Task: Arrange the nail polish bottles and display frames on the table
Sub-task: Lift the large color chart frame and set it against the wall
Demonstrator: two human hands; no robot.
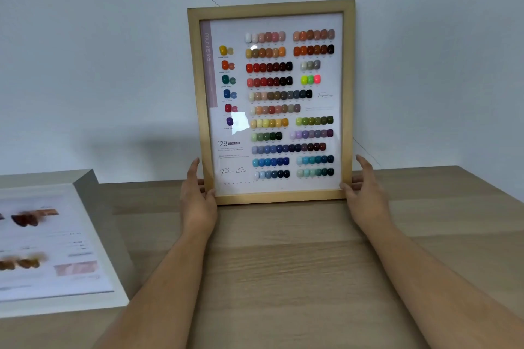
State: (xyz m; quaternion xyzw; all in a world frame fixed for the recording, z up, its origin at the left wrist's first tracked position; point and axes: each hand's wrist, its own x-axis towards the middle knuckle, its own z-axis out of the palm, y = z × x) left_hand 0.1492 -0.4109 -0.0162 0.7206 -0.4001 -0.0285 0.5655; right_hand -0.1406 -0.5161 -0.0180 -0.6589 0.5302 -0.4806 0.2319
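Pale wall [113,51] backs a light wood counter [283,263]. At 12 o'clock on the counter a wooden display frame [195,93] stands upright on its bottom edge, showing a chart marked 128 colour. The left hand [198,201] grips its lower left corner, thumb on the front, fingers [201,183] behind. The right hand [365,193] holds the lower right corner likewise. At 9 o'clock a white display frame [93,235] lies flat, well apart.
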